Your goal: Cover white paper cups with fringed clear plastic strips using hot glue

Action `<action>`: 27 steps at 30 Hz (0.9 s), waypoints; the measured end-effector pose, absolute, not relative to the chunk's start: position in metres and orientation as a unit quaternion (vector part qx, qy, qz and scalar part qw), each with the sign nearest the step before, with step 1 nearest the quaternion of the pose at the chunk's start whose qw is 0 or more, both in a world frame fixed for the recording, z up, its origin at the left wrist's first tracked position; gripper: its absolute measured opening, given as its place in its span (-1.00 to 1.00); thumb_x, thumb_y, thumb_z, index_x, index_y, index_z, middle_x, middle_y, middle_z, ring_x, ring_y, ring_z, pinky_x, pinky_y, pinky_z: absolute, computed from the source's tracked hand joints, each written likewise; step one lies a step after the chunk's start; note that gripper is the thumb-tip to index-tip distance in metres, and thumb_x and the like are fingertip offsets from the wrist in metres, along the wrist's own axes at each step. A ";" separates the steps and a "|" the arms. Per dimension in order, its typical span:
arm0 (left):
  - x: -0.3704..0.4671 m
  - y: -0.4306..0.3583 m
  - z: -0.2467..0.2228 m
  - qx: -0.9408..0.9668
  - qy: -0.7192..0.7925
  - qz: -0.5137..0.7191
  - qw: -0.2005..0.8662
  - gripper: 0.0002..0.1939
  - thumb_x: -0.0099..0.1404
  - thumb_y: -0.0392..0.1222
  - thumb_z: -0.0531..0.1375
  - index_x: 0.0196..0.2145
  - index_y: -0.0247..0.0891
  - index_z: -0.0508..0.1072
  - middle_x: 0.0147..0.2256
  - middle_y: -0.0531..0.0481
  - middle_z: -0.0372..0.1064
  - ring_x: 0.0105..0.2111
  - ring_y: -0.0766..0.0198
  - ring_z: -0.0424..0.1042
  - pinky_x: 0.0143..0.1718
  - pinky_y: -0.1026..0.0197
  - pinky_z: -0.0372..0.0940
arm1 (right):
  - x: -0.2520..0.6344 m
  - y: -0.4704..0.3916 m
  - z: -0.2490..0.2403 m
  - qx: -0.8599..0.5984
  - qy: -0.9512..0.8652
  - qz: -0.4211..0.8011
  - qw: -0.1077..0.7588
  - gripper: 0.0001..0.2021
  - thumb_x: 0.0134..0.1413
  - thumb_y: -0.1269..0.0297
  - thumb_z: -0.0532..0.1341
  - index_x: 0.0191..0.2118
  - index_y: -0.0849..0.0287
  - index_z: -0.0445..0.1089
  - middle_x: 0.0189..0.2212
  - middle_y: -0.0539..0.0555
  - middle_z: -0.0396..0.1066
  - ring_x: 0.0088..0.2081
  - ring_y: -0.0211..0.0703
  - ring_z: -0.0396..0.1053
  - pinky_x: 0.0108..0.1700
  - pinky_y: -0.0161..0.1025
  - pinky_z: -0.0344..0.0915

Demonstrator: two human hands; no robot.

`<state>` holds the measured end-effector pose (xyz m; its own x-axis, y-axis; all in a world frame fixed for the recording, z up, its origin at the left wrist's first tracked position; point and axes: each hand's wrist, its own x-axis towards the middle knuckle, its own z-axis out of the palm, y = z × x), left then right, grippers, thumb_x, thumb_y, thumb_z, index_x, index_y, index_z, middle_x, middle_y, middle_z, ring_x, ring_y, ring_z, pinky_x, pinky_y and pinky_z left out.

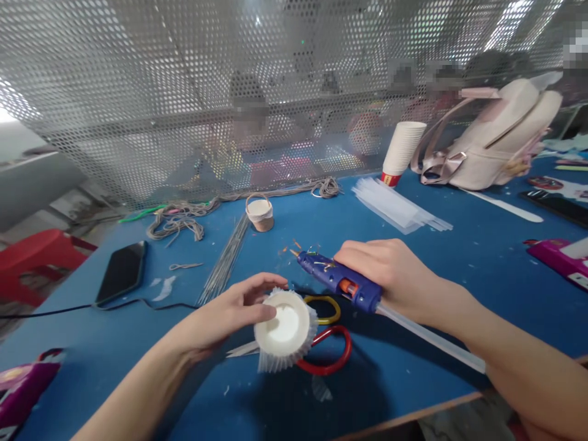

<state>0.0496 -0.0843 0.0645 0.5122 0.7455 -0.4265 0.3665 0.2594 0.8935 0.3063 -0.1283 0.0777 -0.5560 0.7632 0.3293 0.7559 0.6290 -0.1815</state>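
My left hand point(243, 307) grips a white paper cup point(288, 324) by its rim, thumb inside and fingers round the outside. Pleated translucent white material frills the cup's outer side, and its mouth faces me. In my right hand point(390, 269) is a blue hot glue gun point(337, 280), its nozzle pointing up and left, with a long clear glue stick point(432, 338) out of its back. The nozzle stands apart from the cup. Scissors point(344, 349) with one red and one yellow handle loop lie beneath the cup, partly hidden by it.
Behind stand a small basket-like cup point(260, 214), thin wires point(225, 263), cord point(177, 223), translucent strips point(395, 205), stacked paper cups point(403, 150) and a pale backpack point(493, 138). A phone point(123, 269) and black cable point(151, 301) lie left. A perforated metal screen point(184, 92) borders the blue table point(215, 392).
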 end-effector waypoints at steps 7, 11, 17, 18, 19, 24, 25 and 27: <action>0.053 -0.082 0.061 0.539 0.505 0.207 0.642 -0.66 0.11 -0.05 0.25 -0.13 -0.12 0.48 -0.14 -0.02 0.44 -0.20 0.15 0.37 -0.27 0.23 0.19 | 0.298 -0.141 0.082 -0.359 -0.916 -0.006 0.181 -0.74 0.25 0.26 -0.07 -0.37 0.20 0.27 -0.46 0.07 0.33 -0.52 -0.25 0.20 -0.47 -0.28 -0.02; 0.054 -0.085 0.061 0.551 0.529 0.216 0.608 -0.63 0.15 0.04 0.21 -0.09 -0.10 0.48 -0.15 -0.01 0.46 -0.23 0.16 0.36 -0.31 0.25 0.19 | 0.287 -0.142 0.083 -0.356 -0.927 -0.039 0.112 -0.76 0.21 0.21 0.02 -0.42 0.19 0.27 -0.52 0.03 0.32 -0.59 -0.27 0.14 -0.50 -0.25 -0.09; 0.059 -0.088 0.061 0.578 0.548 0.223 0.562 -0.57 0.13 0.12 0.18 -0.13 -0.15 0.51 -0.17 -0.04 0.47 -0.26 0.14 0.34 -0.42 0.29 0.16 | 0.277 -0.132 0.088 -0.352 -0.930 -0.093 0.046 -0.89 0.10 0.35 0.10 -0.42 0.22 0.29 -0.53 0.05 0.36 -0.61 -0.26 0.20 -0.52 -0.24 -0.13; 0.060 -0.088 0.061 0.579 0.550 0.222 0.559 -0.57 0.12 0.13 0.17 -0.14 -0.17 0.52 -0.17 -0.05 0.48 -0.26 0.13 0.34 -0.42 0.28 0.15 | 0.276 -0.131 0.090 -0.350 -0.930 -0.103 0.042 -0.91 0.08 0.38 0.11 -0.41 0.22 0.29 -0.54 0.05 0.36 -0.61 -0.26 0.21 -0.53 -0.25 -0.13; 0.060 -0.088 0.061 0.579 0.550 0.221 0.559 -0.56 0.12 0.14 0.17 -0.16 -0.18 0.53 -0.17 -0.06 0.48 -0.26 0.12 0.35 -0.43 0.28 0.15 | 0.276 -0.129 0.091 -0.345 -0.931 -0.111 0.037 -0.93 0.06 0.42 0.11 -0.41 0.22 0.29 -0.54 0.05 0.37 -0.61 -0.25 0.22 -0.53 -0.25 -0.14; 0.057 -0.088 0.060 0.590 0.530 0.206 0.573 -0.54 0.16 0.17 0.13 -0.13 -0.16 0.52 -0.19 -0.04 0.49 -0.26 0.14 0.34 -0.41 0.27 0.15 | 0.271 -0.122 0.097 -0.302 -0.944 -0.131 0.011 -0.92 0.00 0.49 0.10 -0.40 0.21 0.30 -0.53 0.05 0.38 -0.59 -0.21 0.27 -0.53 -0.24 -0.13; 0.057 -0.088 0.060 0.593 0.528 0.205 0.572 -0.54 0.16 0.17 0.12 -0.12 -0.16 0.52 -0.20 -0.04 0.49 -0.27 0.14 0.33 -0.42 0.27 0.15 | 0.270 -0.122 0.098 -0.299 -0.945 -0.134 0.008 -0.92 0.01 0.49 0.10 -0.40 0.21 0.30 -0.53 0.06 0.38 -0.59 -0.21 0.27 -0.53 -0.24 -0.13; 0.057 -0.088 0.060 0.597 0.528 0.205 0.568 -0.54 0.17 0.16 0.12 -0.13 -0.17 0.52 -0.23 -0.05 0.48 -0.30 0.16 0.33 -0.44 0.29 0.14 | 0.267 -0.122 0.097 -0.296 -0.945 -0.138 0.002 -0.91 0.03 0.50 0.09 -0.40 0.22 0.31 -0.54 0.06 0.37 -0.60 -0.22 0.26 -0.53 -0.24 -0.12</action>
<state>0.0567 -0.0884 0.0597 0.3582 0.8630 -0.3562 0.3976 0.2042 0.8946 0.2674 -0.1218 0.0973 -0.8243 0.5596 0.0861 0.5608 0.7859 0.2603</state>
